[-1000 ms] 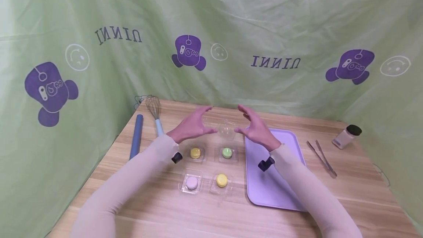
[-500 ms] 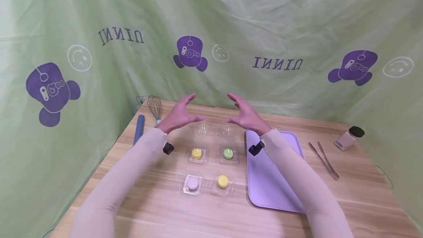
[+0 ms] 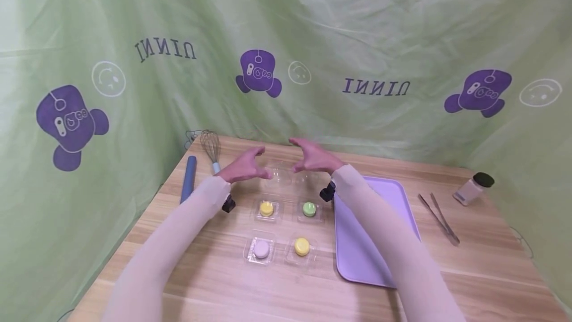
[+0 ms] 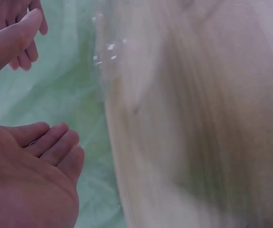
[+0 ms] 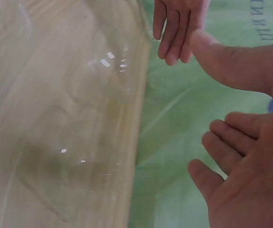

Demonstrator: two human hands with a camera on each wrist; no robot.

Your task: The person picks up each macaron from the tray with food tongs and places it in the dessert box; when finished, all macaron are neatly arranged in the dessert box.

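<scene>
My left hand [image 3: 245,165] hovers at the back of the table, palm facing inward, thumb and fingers spread apart around nothing. Facing it from the other side is my right hand [image 3: 315,157], likewise loosely cupped and holding nothing. Close below the hands lie two clear plastic domed lids [image 3: 278,176], hard to see against the wood; the right wrist view shows a clear lid [image 5: 110,66] with bright glints. In front, clear trays hold a yellow macaron [image 3: 266,208], a green macaron [image 3: 309,209], a lilac macaron [image 3: 261,249] and a second yellow macaron [image 3: 301,246].
A purple tray [image 3: 364,247] lies under my right forearm. To its right are metal tongs [image 3: 440,220] and a dark-lidded jar [image 3: 473,189] on its side. At the left lie a whisk [image 3: 212,148] and a blue rolling pin [image 3: 188,179]. A green curtain [image 3: 339,123] hangs behind.
Both hands have shifted left, the right one farther, moving off the purple tray's back edge. They rose toward the back, then the left came lower again. The macarons have not moved.
</scene>
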